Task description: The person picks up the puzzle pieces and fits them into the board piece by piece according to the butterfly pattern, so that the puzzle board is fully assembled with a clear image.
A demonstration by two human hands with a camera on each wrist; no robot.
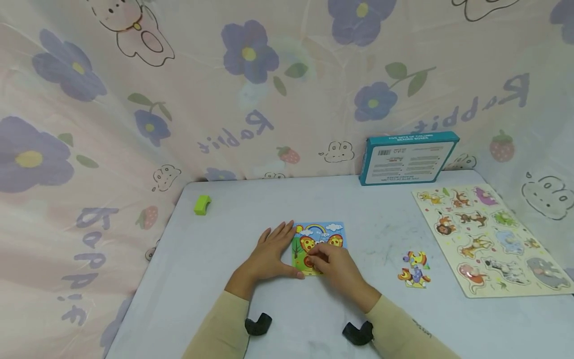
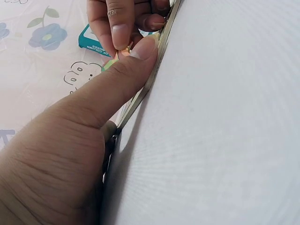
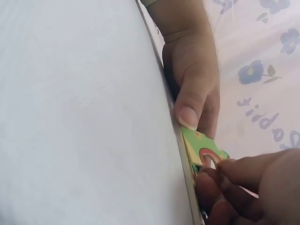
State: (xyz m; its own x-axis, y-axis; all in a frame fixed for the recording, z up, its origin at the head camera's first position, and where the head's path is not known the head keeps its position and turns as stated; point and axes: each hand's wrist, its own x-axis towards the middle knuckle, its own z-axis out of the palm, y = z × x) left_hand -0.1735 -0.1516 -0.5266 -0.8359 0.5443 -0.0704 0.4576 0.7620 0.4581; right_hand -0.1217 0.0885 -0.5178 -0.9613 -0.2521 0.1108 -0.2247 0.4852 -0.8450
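Note:
A small square picture puzzle [image 1: 319, 228] with a butterfly, a rainbow and clouds lies on the table in the head view. My left hand [image 1: 272, 253] rests along its left side, fingers extended and thumb spread to the lower edge. Over the lower middle of the picture, my right hand [image 1: 337, 263] pinches a puzzle piece between thumb and fingertips. The right wrist view shows this green piece [image 3: 196, 144] with a red curve, tilted up from the board near the left thumb [image 3: 190, 115]. The right fingers hide part of it.
To the right lie two small animal-shaped pieces [image 1: 415, 277], beside a large animal puzzle board [image 1: 488, 254]. A teal box [image 1: 407, 162] stands at the back against the patterned curtain [image 1: 314, 99]. A lime green arched block [image 1: 202, 205] sits at the back left.

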